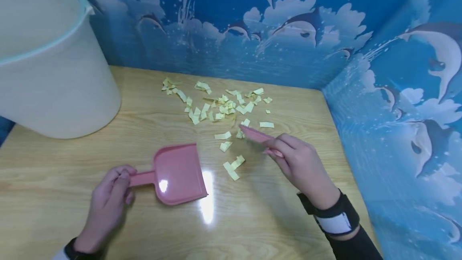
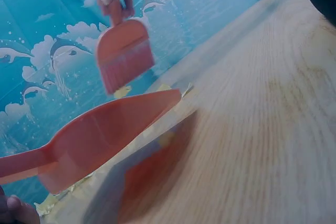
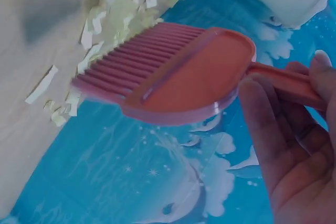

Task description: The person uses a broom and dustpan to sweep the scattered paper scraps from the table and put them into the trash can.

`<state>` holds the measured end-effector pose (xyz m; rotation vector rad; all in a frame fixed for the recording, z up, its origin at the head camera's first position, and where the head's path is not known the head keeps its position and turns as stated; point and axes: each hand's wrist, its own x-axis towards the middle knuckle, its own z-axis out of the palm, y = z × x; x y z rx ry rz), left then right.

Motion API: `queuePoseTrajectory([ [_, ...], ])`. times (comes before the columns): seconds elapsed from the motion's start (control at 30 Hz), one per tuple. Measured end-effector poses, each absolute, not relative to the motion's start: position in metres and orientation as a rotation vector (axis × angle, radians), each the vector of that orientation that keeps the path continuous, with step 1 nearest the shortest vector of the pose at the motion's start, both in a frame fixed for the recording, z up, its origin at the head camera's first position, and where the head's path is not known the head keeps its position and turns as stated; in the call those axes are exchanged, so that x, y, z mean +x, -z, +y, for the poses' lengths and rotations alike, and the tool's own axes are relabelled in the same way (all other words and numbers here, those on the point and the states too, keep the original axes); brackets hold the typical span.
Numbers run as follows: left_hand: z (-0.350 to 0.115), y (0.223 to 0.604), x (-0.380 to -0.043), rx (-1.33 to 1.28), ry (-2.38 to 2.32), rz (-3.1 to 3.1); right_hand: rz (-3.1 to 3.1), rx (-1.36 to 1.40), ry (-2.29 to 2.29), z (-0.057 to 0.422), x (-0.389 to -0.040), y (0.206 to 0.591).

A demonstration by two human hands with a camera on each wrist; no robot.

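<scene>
My left hand (image 1: 110, 204) grips the handle of a pink dustpan (image 1: 178, 173), whose straight front edge faces right. In the left wrist view the dustpan (image 2: 115, 129) hangs a little above the table, over its own shadow. My right hand (image 1: 297, 159) pinches the handle of a small pink brush (image 1: 257, 135). Seen from the right wrist, the bristles (image 3: 136, 64) point away from the hand, toward the scattered scraps. Yellow paper scraps (image 1: 225, 107) lie strewn behind the dustpan, with a few loose ones (image 1: 234, 167) between dustpan and brush.
A large white bin (image 1: 61, 87) with a pale green rim stands at the back left of the wooden table (image 1: 144, 232). A blue dolphin-print cloth (image 1: 231, 23) hangs along the back and the right side.
</scene>
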<state>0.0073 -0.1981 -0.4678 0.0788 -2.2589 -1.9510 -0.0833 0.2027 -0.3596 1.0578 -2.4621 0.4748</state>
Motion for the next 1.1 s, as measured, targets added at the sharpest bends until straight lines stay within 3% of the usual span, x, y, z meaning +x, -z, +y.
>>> queuePoseTrajectory([
  [0.27,-0.192,0.472,0.011,0.131,1.981,-2.268,-2.67,1.029,-0.353,0.197,-0.123,0.38],
  [0.67,-0.192,0.474,0.009,0.129,1.938,-2.339,-2.645,1.209,-0.492,0.196,-0.075,0.339],
  [0.83,-0.19,0.475,0.007,0.135,1.949,-2.355,-2.567,1.108,-0.497,0.196,-0.104,0.338],
  [1.1,-0.188,0.476,0.005,0.19,1.943,-2.4,-2.626,1.163,-0.503,0.176,-0.134,0.383],
])
